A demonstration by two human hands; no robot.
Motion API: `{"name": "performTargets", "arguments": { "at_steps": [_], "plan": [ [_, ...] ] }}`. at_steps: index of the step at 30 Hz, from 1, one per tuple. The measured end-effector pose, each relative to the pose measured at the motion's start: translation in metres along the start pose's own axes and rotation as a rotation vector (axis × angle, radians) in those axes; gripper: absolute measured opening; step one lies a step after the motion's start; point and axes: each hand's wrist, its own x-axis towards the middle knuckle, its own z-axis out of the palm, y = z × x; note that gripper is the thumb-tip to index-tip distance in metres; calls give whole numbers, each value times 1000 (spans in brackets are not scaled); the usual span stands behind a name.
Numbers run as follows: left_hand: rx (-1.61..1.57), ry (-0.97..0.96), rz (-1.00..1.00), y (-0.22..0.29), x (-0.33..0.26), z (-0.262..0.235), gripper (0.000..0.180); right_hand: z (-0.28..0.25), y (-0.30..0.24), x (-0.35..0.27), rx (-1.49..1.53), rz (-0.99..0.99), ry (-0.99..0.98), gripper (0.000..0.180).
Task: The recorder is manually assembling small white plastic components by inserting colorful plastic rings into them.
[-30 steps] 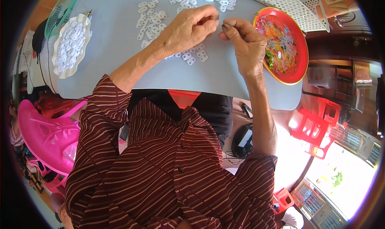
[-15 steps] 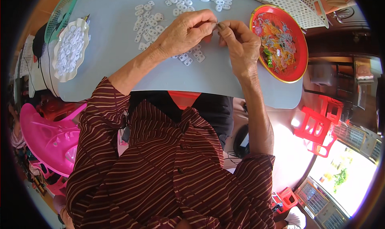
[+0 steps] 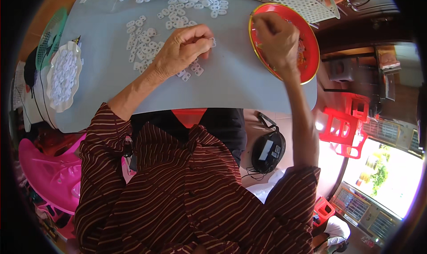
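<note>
My left hand (image 3: 187, 47) hovers above the table, its thumb and forefinger pinched round a small white plastic piece (image 3: 213, 42) that pokes out past the fingertips. My right hand (image 3: 281, 43) is over the red round tray (image 3: 312, 49) with a gold rim, its fingers curled inward; whatever is between them is hidden. Small coloured and grey bits inside the tray are mostly covered by that hand. Many white oval pieces with two holes (image 3: 144, 43) lie spread on the table beyond and beside my left hand.
A scalloped white dish (image 3: 74, 83) heaped with white pieces stands at the table's left edge, near a green mesh basket (image 3: 52, 38). At the far right is a white perforated basket (image 3: 289, 0). Red stools (image 3: 340, 125), a pink chair (image 3: 42, 176) and a black bag (image 3: 269, 152) surround the table.
My hands were together at their fingertips and have separated. The right one has moved right, over the red tray; the left keeps its pinch. The whole view has shifted somewhat.
</note>
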Motion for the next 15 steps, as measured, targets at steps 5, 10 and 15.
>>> {"name": "performTargets", "arguments": {
  "at_steps": [5, 10, 15],
  "plan": [
    [-45, 11, 27, -5, 2, 5, 14, -22, 44, 22, -221, 74, -157, 13],
    [-53, 37, 51, -5, 0, 7, 14, -29, 53, 26, -436, 12, -372, 17],
    [-23, 30, 23, -4, 0, 8, 14, -39, 59, 30, -300, 19, -293, 15]
  ]
}}
